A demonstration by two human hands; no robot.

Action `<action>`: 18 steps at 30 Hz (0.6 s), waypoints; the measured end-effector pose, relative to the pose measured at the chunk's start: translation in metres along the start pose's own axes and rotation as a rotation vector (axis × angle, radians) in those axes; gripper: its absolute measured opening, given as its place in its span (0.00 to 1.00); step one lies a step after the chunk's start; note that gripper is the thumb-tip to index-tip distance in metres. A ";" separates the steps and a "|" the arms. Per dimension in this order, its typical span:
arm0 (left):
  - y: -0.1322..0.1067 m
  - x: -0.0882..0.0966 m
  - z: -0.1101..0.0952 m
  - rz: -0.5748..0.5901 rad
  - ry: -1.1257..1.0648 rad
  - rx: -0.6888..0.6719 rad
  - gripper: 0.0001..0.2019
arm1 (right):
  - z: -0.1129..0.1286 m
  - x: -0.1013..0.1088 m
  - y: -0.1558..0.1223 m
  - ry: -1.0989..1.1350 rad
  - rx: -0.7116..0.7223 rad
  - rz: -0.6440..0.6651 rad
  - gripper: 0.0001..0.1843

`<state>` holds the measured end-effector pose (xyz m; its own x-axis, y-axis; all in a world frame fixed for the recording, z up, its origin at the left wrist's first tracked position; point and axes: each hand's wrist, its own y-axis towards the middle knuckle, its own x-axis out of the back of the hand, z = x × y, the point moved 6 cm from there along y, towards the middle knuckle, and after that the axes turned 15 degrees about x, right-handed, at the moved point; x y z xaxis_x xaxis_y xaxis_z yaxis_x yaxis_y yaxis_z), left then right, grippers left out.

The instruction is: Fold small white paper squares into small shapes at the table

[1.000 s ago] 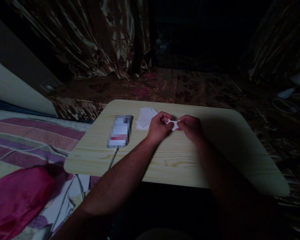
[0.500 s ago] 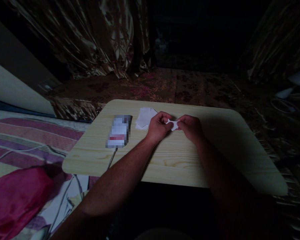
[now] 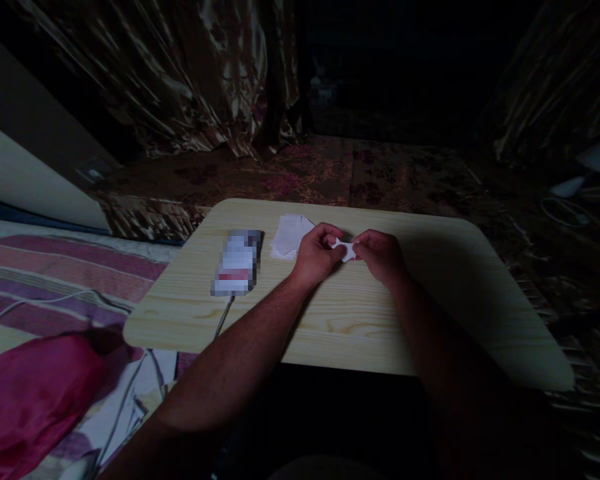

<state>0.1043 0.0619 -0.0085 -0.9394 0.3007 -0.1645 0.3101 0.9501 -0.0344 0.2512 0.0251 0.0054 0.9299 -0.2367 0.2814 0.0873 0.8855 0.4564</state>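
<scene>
A small folded white paper piece is pinched between both hands over the middle of a light wooden table. My left hand grips its left end with curled fingers. My right hand grips its right end, fingers closed. Just left of my left hand, a small stack of white paper squares lies flat on the table.
A phone with a cable lies on the table's left part. Left of the table are a striped bedcover and red cloth. Patterned curtains and dark carpet lie behind; the room is dim.
Both hands stay pinched on the paper piece with only tiny finger movement. The view has shifted very slightly.
</scene>
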 end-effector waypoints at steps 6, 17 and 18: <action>0.001 0.001 -0.001 -0.008 0.019 -0.038 0.15 | 0.000 -0.001 0.001 -0.025 0.012 0.004 0.06; 0.000 0.002 0.002 -0.022 0.031 -0.019 0.14 | -0.001 -0.001 0.001 0.028 0.007 -0.005 0.05; 0.000 0.002 0.001 -0.021 0.031 -0.017 0.14 | -0.001 -0.001 0.001 0.031 -0.005 -0.006 0.05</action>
<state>0.1027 0.0620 -0.0101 -0.9498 0.2830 -0.1331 0.2882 0.9573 -0.0209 0.2506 0.0267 0.0045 0.9401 -0.2293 0.2524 0.0944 0.8863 0.4534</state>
